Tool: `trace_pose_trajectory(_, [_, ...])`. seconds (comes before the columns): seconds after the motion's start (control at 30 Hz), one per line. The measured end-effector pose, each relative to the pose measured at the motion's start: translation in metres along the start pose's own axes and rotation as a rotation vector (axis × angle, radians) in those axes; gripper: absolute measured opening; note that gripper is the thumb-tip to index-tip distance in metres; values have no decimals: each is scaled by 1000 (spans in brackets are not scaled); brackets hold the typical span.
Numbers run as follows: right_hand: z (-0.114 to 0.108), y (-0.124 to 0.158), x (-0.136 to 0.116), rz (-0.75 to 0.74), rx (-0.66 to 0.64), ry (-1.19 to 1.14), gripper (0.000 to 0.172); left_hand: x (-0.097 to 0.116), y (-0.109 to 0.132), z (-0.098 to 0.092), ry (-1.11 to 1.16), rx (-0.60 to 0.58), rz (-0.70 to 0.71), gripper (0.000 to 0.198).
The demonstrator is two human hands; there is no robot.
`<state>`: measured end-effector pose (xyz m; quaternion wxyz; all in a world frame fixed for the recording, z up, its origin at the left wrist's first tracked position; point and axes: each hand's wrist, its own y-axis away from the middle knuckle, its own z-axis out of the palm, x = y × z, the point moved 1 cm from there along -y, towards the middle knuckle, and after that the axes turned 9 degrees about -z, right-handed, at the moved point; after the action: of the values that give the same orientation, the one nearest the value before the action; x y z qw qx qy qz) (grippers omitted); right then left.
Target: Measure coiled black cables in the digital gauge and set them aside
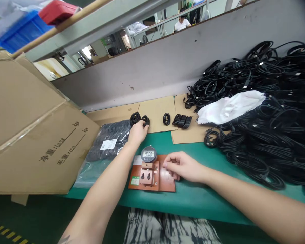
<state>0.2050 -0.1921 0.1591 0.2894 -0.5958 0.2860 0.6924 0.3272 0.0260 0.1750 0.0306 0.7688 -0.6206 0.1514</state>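
My left hand (138, 133) reaches to the back of the bench, its fingers closed on a small coiled black cable (145, 119). Another black coil (135, 117) lies right beside it on the cardboard. My right hand (183, 166) hovers at the right side of a brown base plate (167, 181), its fingers loosely curled and nothing visible in them. On that plate a digital dial gauge (148, 154) reading 0.000 is mounted behind a metal fixture block (147, 177). A clear plastic bag (112, 130) of coiled cables with a white label lies left of my left hand.
A single coil (166, 119) and a row of bundled coils (182, 121) lie on cardboard sheets (156, 112). A large heap of black cables (256, 135) fills the right, a white cloth-like piece (231, 107) on top. An open carton (35, 125) stands left. A person (182, 23) is beyond the partition.
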Motion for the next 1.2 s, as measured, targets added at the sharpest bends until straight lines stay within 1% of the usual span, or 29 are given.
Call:
trace_pose_trajectory(0.13, [1, 0, 1, -13, -1, -1, 24, -2, 9, -4, 10, 18, 38, 35])
trace_pose_trajectory(0.27, [1, -1, 2, -30, -3, -14, 22, 4, 16, -19, -3, 18, 93, 35])
trace_pose_trajectory(0.33, [1, -1, 2, -43, -4, -12, 22, 13, 15, -24, -23, -21, 147, 31])
trace_pose_trajectory(0.4, [1, -1, 3, -51, 1, -13, 23, 28, 13, -26, -46, -80, 209, 30])
trace_pose_trajectory(0.53, [4, -4, 6, -36, 25, -33, 21, 61, 7, -17, -94, -209, 308, 31])
trace_pose_trajectory(0.63, [5, -8, 7, 0, 31, -54, 16, 79, 3, -8, -120, -269, 319, 32])
trace_pose_trajectory(0.7, [5, -11, 7, 17, 43, -63, 15, 85, -1, -5, -120, -283, 304, 31])
trace_pose_trajectory(0.77, [4, -14, 7, 31, 50, -82, 19, 87, -5, -4, -111, -288, 291, 27])
trace_pose_trajectory(0.83, [4, -16, 9, 37, 49, -98, 28, 86, -8, -6, -97, -293, 279, 24])
trace_pose_trajectory(0.9, [4, -19, 11, 29, 46, -108, 40, 83, -11, -12, -74, -293, 262, 23])
trace_pose_trajectory(0.97, [4, -20, 14, 17, 42, -118, 50, 79, -9, -24, -39, -287, 239, 24])
trace_pose_trajectory(1.03, [4, -21, 14, 3, 39, -129, 57, 74, -1, -41, -1, -278, 219, 26])
trace_pose_trajectory(1.07, [3, -22, 14, -5, 41, -138, 59, 72, 8, -51, 27, -271, 213, 27])
trace_pose_trajectory(1.13, [1, -22, 10, -38, 45, -172, 63, 65, 35, -71, 104, -245, 211, 29])
trace_pose_trajectory(1.2, [0, -21, 6, -102, 40, -246, 64, 55, 74, -85, 285, -190, 199, 27])
